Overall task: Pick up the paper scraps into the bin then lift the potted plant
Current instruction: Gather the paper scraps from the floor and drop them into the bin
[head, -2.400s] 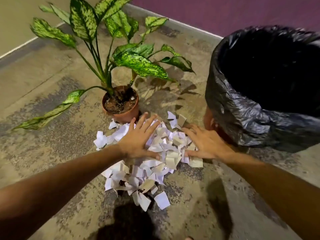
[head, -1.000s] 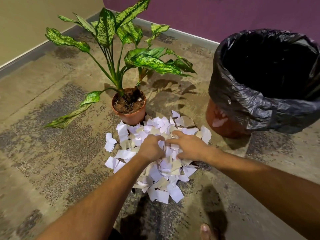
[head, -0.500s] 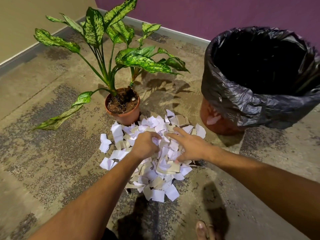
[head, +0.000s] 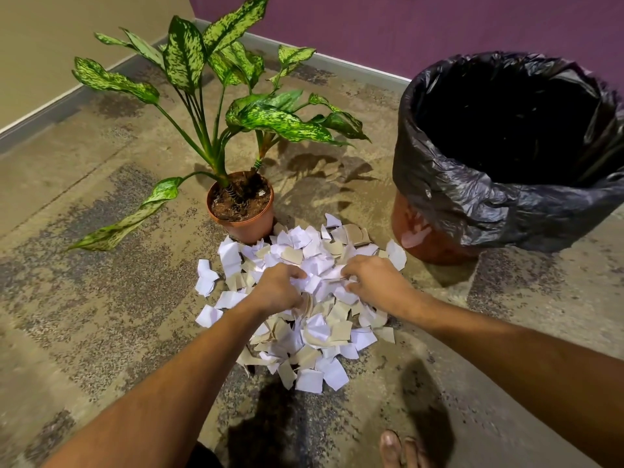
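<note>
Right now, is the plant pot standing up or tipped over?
Standing up. The plant pot sits flat on the floor, its soil facing upward, with the paper scraps right beside it.

Mottled grey-tan concrete floor (head: 101, 298) fills the frame; purple wall (head: 439, 25) upper right, beige wall (head: 50, 38) upper left, bare toes (head: 391, 449) bottom edge
</note>
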A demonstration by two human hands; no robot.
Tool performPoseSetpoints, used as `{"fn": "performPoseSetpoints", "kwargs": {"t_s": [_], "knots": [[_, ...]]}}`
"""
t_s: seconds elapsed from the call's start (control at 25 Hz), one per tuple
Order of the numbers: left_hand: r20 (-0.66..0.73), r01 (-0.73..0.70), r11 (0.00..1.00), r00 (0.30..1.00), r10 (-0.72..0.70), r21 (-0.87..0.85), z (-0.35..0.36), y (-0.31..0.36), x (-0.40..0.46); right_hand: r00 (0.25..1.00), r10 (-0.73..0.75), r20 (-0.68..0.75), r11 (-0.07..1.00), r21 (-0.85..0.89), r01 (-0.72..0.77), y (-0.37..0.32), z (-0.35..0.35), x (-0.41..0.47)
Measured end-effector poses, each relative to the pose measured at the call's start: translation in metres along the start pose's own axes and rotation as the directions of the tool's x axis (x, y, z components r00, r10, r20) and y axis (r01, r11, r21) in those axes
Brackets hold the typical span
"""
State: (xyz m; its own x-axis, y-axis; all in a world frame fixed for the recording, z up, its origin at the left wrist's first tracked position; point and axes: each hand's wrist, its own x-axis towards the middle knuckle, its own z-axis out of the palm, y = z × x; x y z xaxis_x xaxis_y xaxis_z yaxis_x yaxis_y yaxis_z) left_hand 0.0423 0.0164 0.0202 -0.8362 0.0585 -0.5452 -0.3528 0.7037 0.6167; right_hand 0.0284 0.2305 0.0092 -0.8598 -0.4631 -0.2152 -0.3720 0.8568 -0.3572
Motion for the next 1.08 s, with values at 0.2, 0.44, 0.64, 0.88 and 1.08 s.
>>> {"fn": "performPoseSetpoints", "kwargs": {"t_s": [0.2, 0.44, 0.64, 0.88, 1.08], "knots": [[-0.09, 0.01, 0.988, 0.996, 0.003, 0.152, -0.004, 0.009, 0.005, 1.0, 0.018, -0.007, 0.997, -0.069, -0.018, 0.001, -0.007, -0.007], [-0.245, -0.031, 0.967, 0.965, 0.095, 0.252, -0.014, 0.024, 0.006, 0.98, 0.074, -0.186, 0.997, 0.049, -0.066, -0.004, -0.03, -0.01], [-0.356, -0.097, 0.964, 0.916, 0.184, 0.248, -0.015, 0.042, 0.003, 0.953, 0.145, -0.266, 0.983, 0.152, -0.107, -0.009, -0.048, -0.012], [-0.486, -0.214, 0.964, 0.833, 0.264, 0.157, -0.018, 0.066, -0.004, 0.888, 0.159, -0.432, 0.968, 0.245, -0.054, -0.016, -0.064, -0.018], [-0.609, -0.313, 0.942, 0.726, 0.321, 0.122, -0.033, 0.097, -0.016, 0.806, 0.07, -0.588, 0.974, 0.214, 0.071, -0.038, -0.095, -0.016]]}}
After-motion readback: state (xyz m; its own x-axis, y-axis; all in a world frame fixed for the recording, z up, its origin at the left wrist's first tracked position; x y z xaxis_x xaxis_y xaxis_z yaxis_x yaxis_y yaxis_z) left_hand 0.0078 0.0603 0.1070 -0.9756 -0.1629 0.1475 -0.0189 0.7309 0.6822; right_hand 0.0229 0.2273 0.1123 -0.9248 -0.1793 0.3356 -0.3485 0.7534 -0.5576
